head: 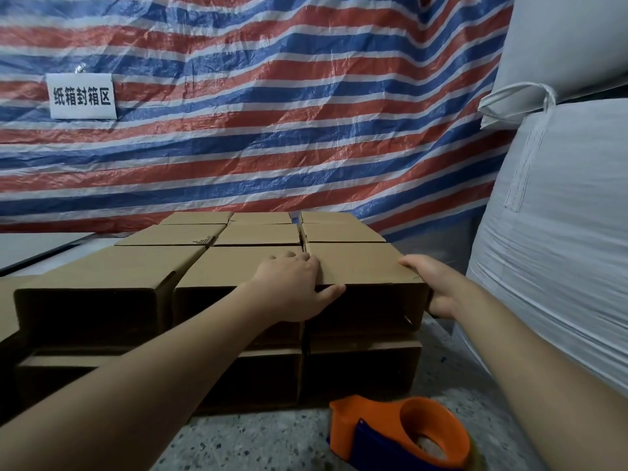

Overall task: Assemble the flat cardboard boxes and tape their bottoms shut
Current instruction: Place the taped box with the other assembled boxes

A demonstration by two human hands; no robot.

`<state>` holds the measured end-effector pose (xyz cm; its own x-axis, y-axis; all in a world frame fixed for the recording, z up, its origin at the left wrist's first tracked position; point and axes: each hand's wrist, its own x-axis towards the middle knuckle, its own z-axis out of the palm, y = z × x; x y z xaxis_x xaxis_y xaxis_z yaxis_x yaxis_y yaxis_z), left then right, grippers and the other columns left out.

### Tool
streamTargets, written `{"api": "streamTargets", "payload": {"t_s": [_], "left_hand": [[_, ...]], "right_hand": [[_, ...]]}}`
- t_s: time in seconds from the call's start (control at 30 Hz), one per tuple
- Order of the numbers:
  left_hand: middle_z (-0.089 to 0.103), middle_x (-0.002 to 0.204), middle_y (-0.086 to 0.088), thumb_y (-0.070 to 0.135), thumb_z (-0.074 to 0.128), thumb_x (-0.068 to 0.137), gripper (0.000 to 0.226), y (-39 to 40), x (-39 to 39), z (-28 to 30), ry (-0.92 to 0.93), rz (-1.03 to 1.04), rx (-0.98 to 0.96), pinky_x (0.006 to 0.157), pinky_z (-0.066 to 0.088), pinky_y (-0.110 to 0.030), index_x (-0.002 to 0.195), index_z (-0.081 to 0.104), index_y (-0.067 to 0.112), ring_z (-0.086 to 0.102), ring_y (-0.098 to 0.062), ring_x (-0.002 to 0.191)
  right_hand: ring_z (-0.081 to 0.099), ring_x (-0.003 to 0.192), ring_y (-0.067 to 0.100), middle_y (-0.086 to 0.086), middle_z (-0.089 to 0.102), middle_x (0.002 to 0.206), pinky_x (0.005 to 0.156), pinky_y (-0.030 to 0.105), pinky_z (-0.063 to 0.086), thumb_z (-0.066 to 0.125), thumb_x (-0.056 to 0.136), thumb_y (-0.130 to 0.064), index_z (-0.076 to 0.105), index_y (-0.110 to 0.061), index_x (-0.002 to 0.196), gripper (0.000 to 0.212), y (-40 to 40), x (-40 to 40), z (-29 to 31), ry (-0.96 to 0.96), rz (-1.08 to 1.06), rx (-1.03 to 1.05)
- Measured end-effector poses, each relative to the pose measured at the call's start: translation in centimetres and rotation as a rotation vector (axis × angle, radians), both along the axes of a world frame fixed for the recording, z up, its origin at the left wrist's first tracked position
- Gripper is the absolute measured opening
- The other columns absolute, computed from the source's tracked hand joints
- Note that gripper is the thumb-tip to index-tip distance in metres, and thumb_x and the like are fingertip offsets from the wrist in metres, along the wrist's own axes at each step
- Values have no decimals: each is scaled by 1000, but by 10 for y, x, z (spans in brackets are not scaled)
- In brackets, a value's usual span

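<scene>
In the head view, the left hand [294,283] grips the near left edge of the top right cardboard box [360,266], thumb under its top panel, while the right hand [433,287] holds its right edge. The box tops a stack [136,300] on the speckled floor [272,443], by an orange tape dispenser [397,433] at the stack's near right corner.

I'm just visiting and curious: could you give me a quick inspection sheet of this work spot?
Surface: speckled floor.
Job's things: assembled cardboard boxes stacked in rows; orange tape dispenser on the floor in front.
Clutter: nothing seen.
Hands: left hand and right hand grip opposite sides of the top right box.
Cables: nothing seen.
Surroundings: striped tarp with a white sign; white bulk bags at right.
</scene>
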<state>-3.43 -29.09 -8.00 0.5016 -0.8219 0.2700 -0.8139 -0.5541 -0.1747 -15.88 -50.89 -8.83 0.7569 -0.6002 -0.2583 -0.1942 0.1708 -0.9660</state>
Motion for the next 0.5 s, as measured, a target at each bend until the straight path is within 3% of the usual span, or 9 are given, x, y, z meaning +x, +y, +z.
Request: {"api": "streamTargets", "payload": {"t_s": [0.17,0.3,0.5], "left_hand": [[61,112,-2,84,19,83,81,0,-2,3,-15,6,-50,88,51,-40,111,56,18,56,-20,100],[62,105,-2,86,12,81,84,1,-2,-2,-75,-5,-72,85,51,-39,104,56,18,57,-20,95],[63,113,-3,82,14,84,85,3,-6,-2,-86,-24,-158,88,49,-37,117,56,16,58,-21,101]], "right_hand": [[68,84,22,10,73,84,78,33,52,54,100,-31,69,-9,115,30,-1,3,1,-31,-32,32],[69,86,23,10,74,86,76,34,54,55,99,-32,68,-11,119,32,-2,7,-6,-28,-53,29],[65,99,23,9,72,99,86,36,50,45,100,-55,64,-13,112,48,2,4,-2,-14,-100,-82]]}}
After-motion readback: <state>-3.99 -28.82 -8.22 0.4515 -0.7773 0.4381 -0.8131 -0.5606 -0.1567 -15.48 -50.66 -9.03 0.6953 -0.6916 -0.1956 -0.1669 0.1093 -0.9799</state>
